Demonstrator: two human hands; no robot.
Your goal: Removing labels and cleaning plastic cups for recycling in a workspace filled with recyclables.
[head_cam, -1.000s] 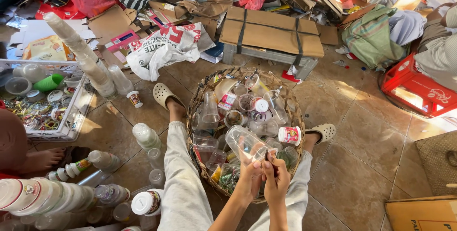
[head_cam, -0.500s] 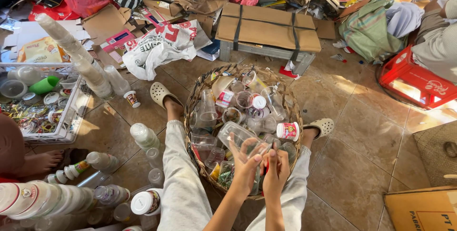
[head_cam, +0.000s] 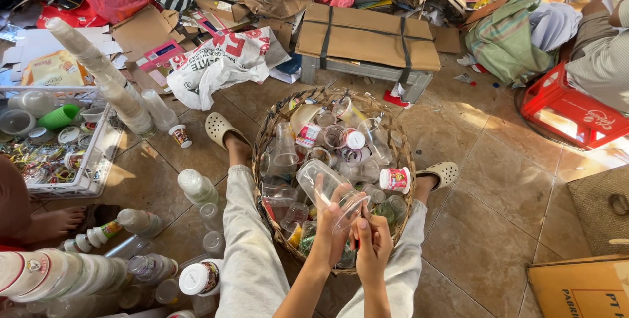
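Cup in hand: your left hand [head_cam: 331, 226] is gripping a clear plastic drinking cup [head_cam: 325, 190] around its wide mouth end, fingers wrapped over the rim. The cup is lying tilted, its long axis running from the rim near you up and to the left toward its narrower base, which is pointing away over the round woven wicker basket [head_cam: 270, 136]. Your right hand [head_cam: 373, 242] is sitting just right of the left one, touching the cup's rim, its fingers pinched closed on something small at the edge; what exactly it is pinching is too small to tell. Both hands are meeting at that rim, so the right hand is working at the mouth while the left is bearing the cup.

You are sitting with the basket between your legs on a tan tiled floor [head_cam: 491, 180]. The basket is holding a jumble of more clear cups and lids. To your left, stacks of nested clear cups [head_cam: 105, 75] are leaning over a white plastic crate [head_cam: 92, 180], and loose bottles are lying nearer you. Far off, a flat cardboard bundle [head_cam: 367, 36] is resting among heaped scrap.
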